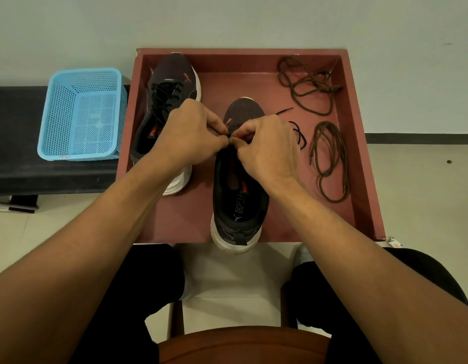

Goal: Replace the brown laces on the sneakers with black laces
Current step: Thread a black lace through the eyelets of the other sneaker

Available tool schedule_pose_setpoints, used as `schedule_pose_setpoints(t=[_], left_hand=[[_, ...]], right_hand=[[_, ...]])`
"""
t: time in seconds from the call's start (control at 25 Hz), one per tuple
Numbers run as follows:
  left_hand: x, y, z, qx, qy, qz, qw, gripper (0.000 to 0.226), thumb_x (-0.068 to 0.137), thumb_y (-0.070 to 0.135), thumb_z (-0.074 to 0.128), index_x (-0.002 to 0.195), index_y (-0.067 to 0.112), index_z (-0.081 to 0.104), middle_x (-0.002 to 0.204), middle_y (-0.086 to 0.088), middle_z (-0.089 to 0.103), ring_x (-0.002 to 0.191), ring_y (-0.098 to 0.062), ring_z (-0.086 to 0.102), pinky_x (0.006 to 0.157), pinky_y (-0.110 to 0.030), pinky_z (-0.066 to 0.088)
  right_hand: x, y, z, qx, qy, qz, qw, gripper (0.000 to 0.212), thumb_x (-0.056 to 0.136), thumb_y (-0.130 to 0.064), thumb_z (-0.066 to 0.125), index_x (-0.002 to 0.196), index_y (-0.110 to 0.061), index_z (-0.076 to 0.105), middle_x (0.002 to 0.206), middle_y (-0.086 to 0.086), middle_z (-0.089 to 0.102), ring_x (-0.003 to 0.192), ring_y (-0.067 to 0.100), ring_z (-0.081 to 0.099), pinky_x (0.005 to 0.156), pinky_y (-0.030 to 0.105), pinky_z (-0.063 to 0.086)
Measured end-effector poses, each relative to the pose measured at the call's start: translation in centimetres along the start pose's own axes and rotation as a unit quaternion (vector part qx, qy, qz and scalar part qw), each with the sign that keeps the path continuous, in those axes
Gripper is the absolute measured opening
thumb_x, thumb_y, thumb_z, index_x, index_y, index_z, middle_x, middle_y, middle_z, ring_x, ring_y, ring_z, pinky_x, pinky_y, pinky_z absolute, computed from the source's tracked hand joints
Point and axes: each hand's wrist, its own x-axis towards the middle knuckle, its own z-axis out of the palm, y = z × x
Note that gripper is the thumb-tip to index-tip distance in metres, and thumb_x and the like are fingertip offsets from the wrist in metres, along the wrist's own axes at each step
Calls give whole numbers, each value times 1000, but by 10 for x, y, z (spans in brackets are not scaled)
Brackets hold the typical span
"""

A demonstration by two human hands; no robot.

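The sneaker in hand [239,200] lies mid-tray, long axis running 6 to 12 o'clock, heel toward me and overhanging the near edge, toe away. My left hand [193,132] and right hand [267,148] meet over its eyelets toward the toe end. Both are closed, fingertips pinching what I judge to be the black lace [303,139], whose slack trails out at 2 o'clock of the right hand. Neither hand is nearer. Lacing must proceed heelward, toward 6 o'clock. The second sneaker [170,111], at 10 o'clock, carries black lacing. Two brown laces [330,158] lie at 1 and 3 o'clock in the red tray [359,153]. A blue basket [83,114] stands outside at 9 o'clock.
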Motion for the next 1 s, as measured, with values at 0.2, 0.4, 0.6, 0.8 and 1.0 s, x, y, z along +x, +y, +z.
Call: schedule_pose_setpoints(t=[0.2, 0.4, 0.6, 0.8, 1.0], left_hand=[[2, 0, -3, 0, -17, -6, 1000, 6, 86, 20, 82, 92, 21, 83, 75, 4, 77, 65, -2, 73, 75, -22, 60], [4, -3, -3, -36, -23, -6, 999, 7, 92, 23, 77, 92, 18, 82, 78, 1, 79, 73, -9, 77, 85, -34, 64], [12, -4, 0, 1, -14, -1, 1000, 13, 98, 29, 72, 92, 18, 79, 80, 1, 78, 72, -9, 76, 82, -34, 64], [16, -4, 1, 99, 6, 33, 995, 22, 98, 23, 65, 88, 10, 79, 78, -7, 77, 76, -22, 74, 79, -40, 63], [20, -15, -6, 237, 134, 68, 960, 22, 96, 24, 55, 95, 7, 70, 86, -15, 70, 75, -31, 67, 72, -40, 57]], right_hand=[[0, 0, -5, 6, 12, -33, 999, 10, 80, -36, 88, 87, -33, 81, 76, -13, 76, 76, 10, 73, 81, 43, 59], [-1, -3, -4, 11, 33, -65, 997, 29, 77, -20, 89, 87, -28, 63, 64, -14, 64, 67, 9, 67, 82, 45, 58], [2, 0, -6, -2, 8, -85, 996, 26, 79, -17, 85, 91, -27, 63, 67, -13, 65, 69, 12, 68, 83, 46, 58], [4, 0, -11, -32, -25, -96, 995, 25, 77, -28, 85, 96, -30, 67, 73, -14, 68, 76, 11, 69, 90, 46, 56], [8, 3, -17, -28, -57, -86, 994, 25, 78, -36, 85, 100, -31, 74, 80, -15, 70, 81, 9, 68, 88, 44, 58]])
